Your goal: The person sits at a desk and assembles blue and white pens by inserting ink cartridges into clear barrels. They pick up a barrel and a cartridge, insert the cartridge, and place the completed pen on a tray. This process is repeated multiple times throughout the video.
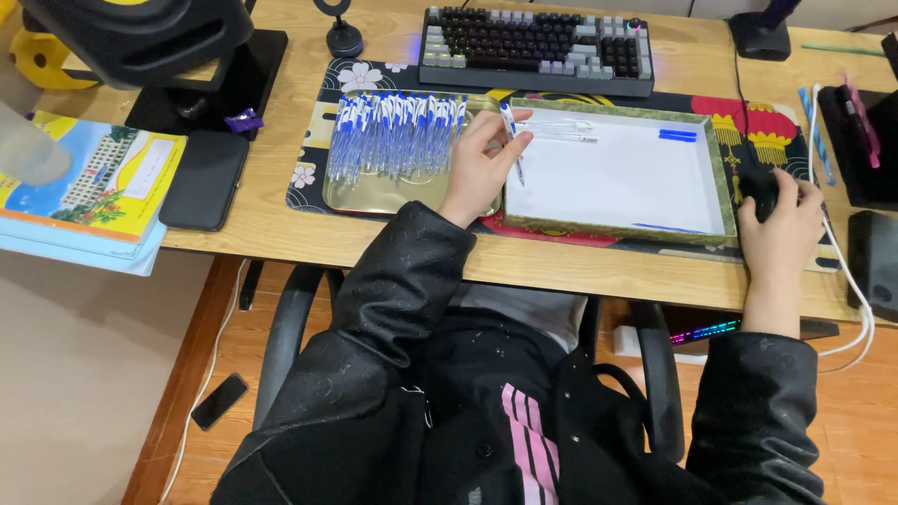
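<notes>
Blue pen (511, 138) pinched, left hand (482, 168)

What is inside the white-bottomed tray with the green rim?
In the tray: two blue pen caps near the back right, clear pen barrels near the back left, a blue piece at the front edge. The left hand, holding a pen, covers the left corner.

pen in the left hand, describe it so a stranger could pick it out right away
Start at the wooden desk and find the white tray. At its left edge the left hand pinches one blue-and-white pen, lifted apart from the pens massed in the gold tray.
</notes>
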